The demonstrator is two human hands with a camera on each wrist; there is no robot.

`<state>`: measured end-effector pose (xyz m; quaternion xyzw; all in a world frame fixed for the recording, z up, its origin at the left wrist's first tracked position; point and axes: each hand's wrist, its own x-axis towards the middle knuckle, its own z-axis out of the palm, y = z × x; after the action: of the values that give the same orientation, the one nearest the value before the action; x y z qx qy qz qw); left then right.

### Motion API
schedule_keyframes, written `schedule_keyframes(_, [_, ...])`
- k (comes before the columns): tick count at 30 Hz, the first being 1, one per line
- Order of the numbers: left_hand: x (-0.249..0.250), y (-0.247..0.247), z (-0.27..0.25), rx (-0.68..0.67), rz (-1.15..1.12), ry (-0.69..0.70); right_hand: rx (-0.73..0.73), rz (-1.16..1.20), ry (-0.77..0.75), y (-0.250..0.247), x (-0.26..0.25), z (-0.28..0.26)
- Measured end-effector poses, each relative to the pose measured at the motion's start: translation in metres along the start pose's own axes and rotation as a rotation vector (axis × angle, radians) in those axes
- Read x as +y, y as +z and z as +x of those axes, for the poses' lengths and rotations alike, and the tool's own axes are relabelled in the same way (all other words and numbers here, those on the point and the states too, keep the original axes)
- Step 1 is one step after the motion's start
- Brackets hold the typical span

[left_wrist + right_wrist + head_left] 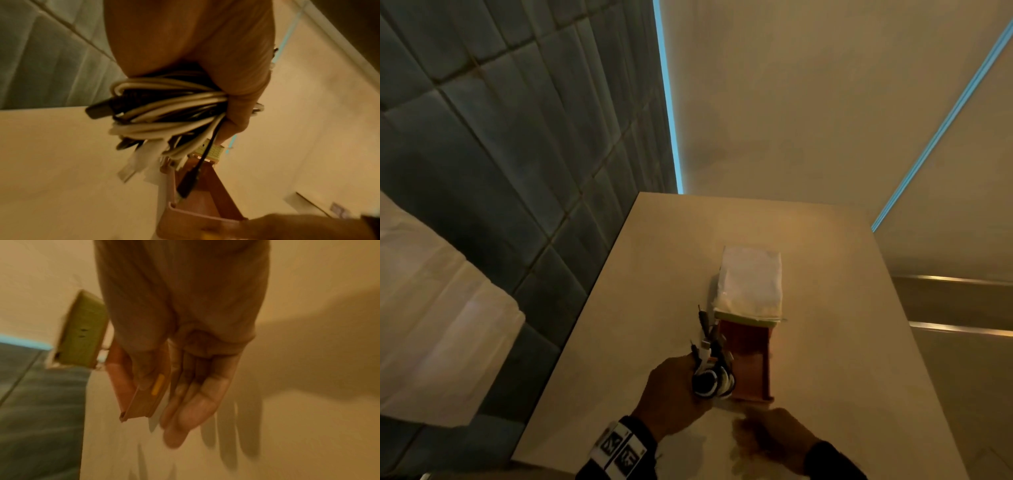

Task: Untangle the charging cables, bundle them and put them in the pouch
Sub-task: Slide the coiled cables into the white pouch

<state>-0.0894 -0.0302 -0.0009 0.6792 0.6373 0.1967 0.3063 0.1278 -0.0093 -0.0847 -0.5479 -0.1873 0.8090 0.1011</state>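
On the smooth, pale table the left hand squeezes a fat bundle of cables. Its fingers curl tight around the loops. The cables are round and rubbery, some white and some black, wound into a thick coil. Their plug ends stick out toward 12 o'clock: a flat white plug and thin black plugs show in the left wrist view.

Just beside the bundle, at 3 o'clock from it, lies the pouch. It is a flat, reddish-brown rectangle with a stiff pale edge. A thin green slab sits at the pouch's far end, at 12 o'clock, and a crinkly clear plastic bag lies on top of that.

The right hand is at 6 o'clock from the pouch, blurry. In the right wrist view its thumb presses on the pouch's near end, by a small yellow strip, and the fingers reach long and almost straight under it.

A grey padded wall with square panels stands at 9 o'clock.
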Motion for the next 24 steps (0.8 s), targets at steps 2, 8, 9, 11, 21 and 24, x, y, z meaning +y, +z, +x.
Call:
schedule_keyframes(2, [0.009,-0.006,0.007,0.026,0.214,0.277,0.026,-0.093,-0.035,-0.002,-0.018,-0.014])
schedule_keyframes(8, [0.041,-0.003,0.031,-0.130,0.681,0.799,-0.202,-0.013,-0.303,0.016,-0.076,-0.062])
schedule_keyframes(9, [0.040,0.000,0.036,-0.150,0.744,0.822,-0.311,0.044,-0.255,0.019,-0.081,-0.066])
schedule_keyframes(11, [0.039,0.003,0.046,-0.142,0.760,0.866,-0.339,-0.052,-0.280,0.026,-0.085,-0.073])
schedule_keyframes(21, [0.039,0.015,0.062,-0.010,0.862,0.852,-0.342,-0.167,-0.366,0.052,-0.068,-0.076])
schedule_keyframes(24, [0.032,0.024,0.062,-0.004,0.806,0.807,-0.250,-0.123,-0.321,0.049,-0.065,-0.072])
